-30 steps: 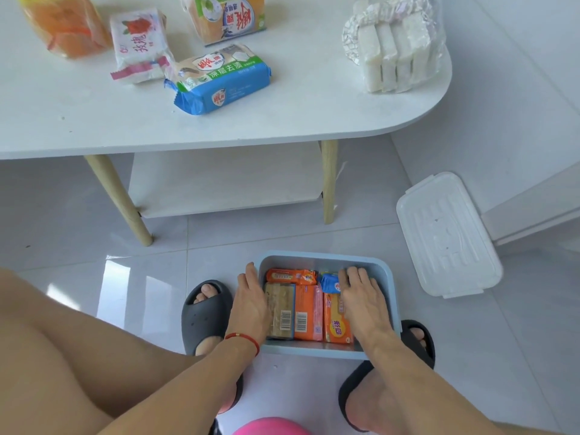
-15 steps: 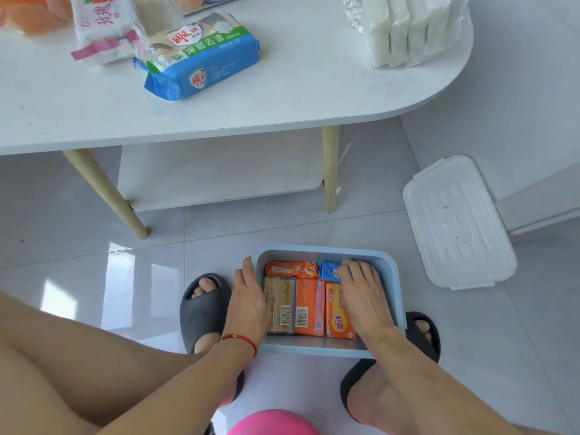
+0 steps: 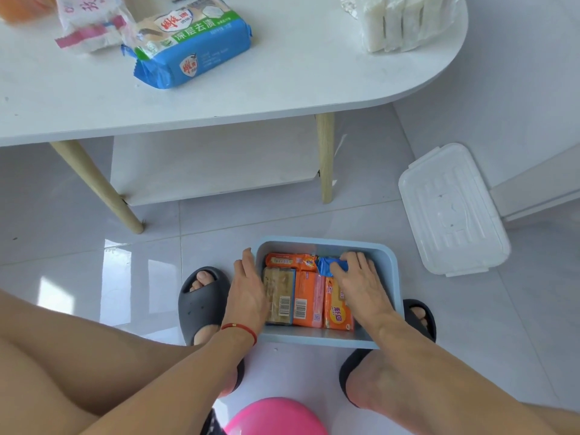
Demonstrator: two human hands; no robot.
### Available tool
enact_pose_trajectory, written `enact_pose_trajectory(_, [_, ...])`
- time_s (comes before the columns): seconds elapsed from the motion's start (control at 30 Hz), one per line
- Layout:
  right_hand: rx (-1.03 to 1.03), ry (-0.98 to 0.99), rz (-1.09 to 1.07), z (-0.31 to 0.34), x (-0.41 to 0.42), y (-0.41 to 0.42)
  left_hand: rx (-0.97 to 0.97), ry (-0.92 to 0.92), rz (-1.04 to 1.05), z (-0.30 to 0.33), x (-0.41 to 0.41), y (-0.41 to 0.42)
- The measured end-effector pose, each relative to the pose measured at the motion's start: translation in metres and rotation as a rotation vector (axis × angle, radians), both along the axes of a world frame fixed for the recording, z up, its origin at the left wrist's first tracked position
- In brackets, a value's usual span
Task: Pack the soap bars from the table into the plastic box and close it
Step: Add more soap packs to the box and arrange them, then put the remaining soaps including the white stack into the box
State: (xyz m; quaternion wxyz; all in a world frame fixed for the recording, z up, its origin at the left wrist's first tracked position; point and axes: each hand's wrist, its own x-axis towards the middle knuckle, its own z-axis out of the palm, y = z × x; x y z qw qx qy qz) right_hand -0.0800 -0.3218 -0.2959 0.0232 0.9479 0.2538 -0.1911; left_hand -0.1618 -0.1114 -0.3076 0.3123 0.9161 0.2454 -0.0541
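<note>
A light blue plastic box (image 3: pixel 389 262) stands on the floor between my feet, holding several wrapped soap bars (image 3: pixel 306 304). My left hand (image 3: pixel 248 293) rests flat against the box's left wall, holding nothing. My right hand (image 3: pixel 357 284) lies inside on the right, its fingers pressing a blue-wrapped bar (image 3: pixel 326 266) into the far right corner. On the white table (image 3: pixel 282 89) above lie a blue soap pack (image 3: pixel 194 54), a pink-and-white pack (image 3: pixel 91 26) and a clear bag of white bars (image 3: pixel 405 20). The box's white lid (image 3: pixel 452 208) lies on the floor at the right.
Two wooden table legs (image 3: pixel 324 158) and a low shelf (image 3: pixel 213 164) stand just beyond the box. My feet in dark slippers (image 3: pixel 201 296) flank it. A pink round object (image 3: pixel 276 417) shows at the bottom edge. The glossy tiled floor spreads to the left.
The view has shifted down and nearer, so the table's far items slid out of frame. My right fingers have crept a little further over the blue bar. The left hand has stayed put.
</note>
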Motion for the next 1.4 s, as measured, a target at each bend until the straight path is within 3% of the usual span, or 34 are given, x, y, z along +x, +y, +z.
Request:
enact_pose_trajectory(0.67, [-0.058, -0.048, -0.045, 0.005, -0.01, -0.006, 0.0, 0.002, -0.031, 0.008, 0.002, -0.003])
enact_pose_trajectory(0.8, [-0.039, 0.098, -0.139, -0.001, -0.024, -0.023, 0.005, 0.014, -0.032, 0.007, 0.003, -0.003])
enact_pose_trajectory(1.0, [-0.06, 0.099, -0.142, -0.002, -0.016, -0.021, -0.052, 0.113, -0.01, 0.024, 0.006, -0.007])
enact_pose_trajectory(1.13, [-0.084, 0.133, -0.105, 0.002, -0.029, -0.023, -0.106, 0.332, -0.04, 0.042, 0.014, -0.003])
enact_pose_trajectory(1.27, [-0.034, -0.043, 0.053, 0.042, -0.02, -0.013, -0.056, 0.475, -0.164, 0.084, 0.027, 0.016])
enact_pose_trajectory(1.33, [0.058, -0.111, 0.132, 0.075, -0.01, 0.006, -0.074, 0.424, -0.182, 0.116, 0.039, 0.017])
enact_pose_trajectory(1.4, [0.305, -0.143, 0.09, 0.109, 0.003, 0.036, -0.028, 0.301, -0.248, 0.154, 0.051, 0.019])
